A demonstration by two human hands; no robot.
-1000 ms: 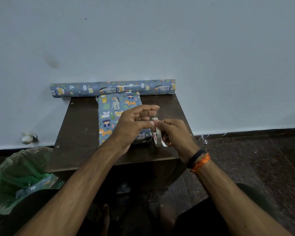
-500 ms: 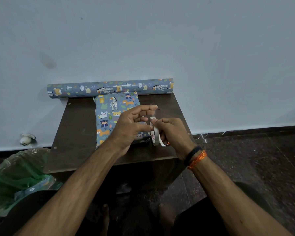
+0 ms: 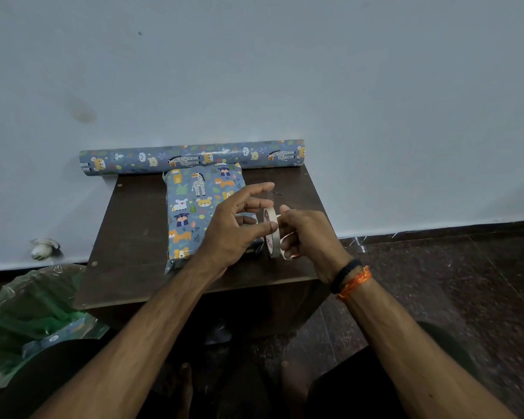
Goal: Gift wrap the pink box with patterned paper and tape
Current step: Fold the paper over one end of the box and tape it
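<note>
- Dark speckled floor (image 3: pixel 436 282) fills the nearest part of the view, with a crumpled green plastic bag (image 3: pixel 28 313) lying at the left of it.
- Rising from that floor is a small dark brown table (image 3: pixel 133 252), and both forearms reach over its front edge.
- The right hand (image 3: pixel 309 237) has its fingers curled round a roll of pale tape (image 3: pixel 271 234), which stands on edge just above the tabletop (a black band and an orange thread sit on that wrist).
- The left hand (image 3: pixel 233 228) pinches at the rim of the tape roll with thumb and a fingertip, while its other fingers spread loosely above.
- Partly behind the left hand lies the box (image 3: pixel 191 207), already covered in blue animal-print paper, flat on the middle of the table.
- Just beyond the box, a roll of the same patterned paper (image 3: pixel 191 157) lies along the table's back edge, against the pale wall (image 3: pixel 254 71).
- Low on that wall, at the left, a small white fitting (image 3: pixel 44 248) sticks out.
</note>
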